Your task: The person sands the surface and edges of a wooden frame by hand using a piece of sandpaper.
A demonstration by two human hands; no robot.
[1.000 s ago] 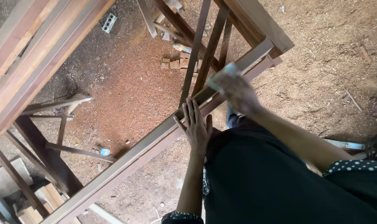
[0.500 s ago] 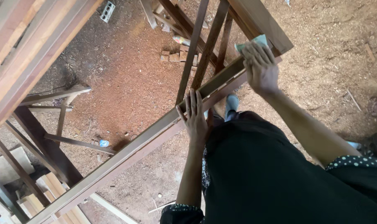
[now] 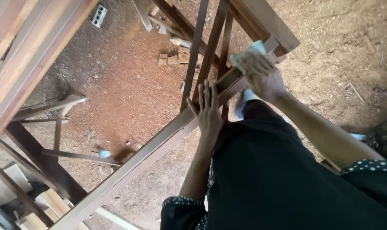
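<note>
Far left: stacked timber beams (image 3: 29,55) run diagonally, with thin wooden struts (image 3: 59,113) below them over a floor of reddish sawdust (image 3: 129,85). Small wood offcuts (image 3: 174,57) lie on the floor further up.

Centre: a long wooden frame rail (image 3: 138,159) crosses from lower left to upper right, with slim upright bars (image 3: 202,51) rising from it. Left hand (image 3: 208,113) rests flat on the rail, fingers spread wide, holding nothing, only pressing down.

Right: right hand (image 3: 261,74) is closed over a pale folded sanding sheet (image 3: 249,53), pressed against the rail near the corner joint (image 3: 278,42). The hand is motion-blurred, so the exact finger hold cannot be made out.

Handling judgement: the frame looks stiff and heavy, unlikely to shift under one palm; best taken hold of on the thick rail, not the thin bars, which look easier to strain. The sheet appears light and limp, bending to the wood; it likely needs a flat palm behind it. The dusty surface may be somewhat slippery.
</note>
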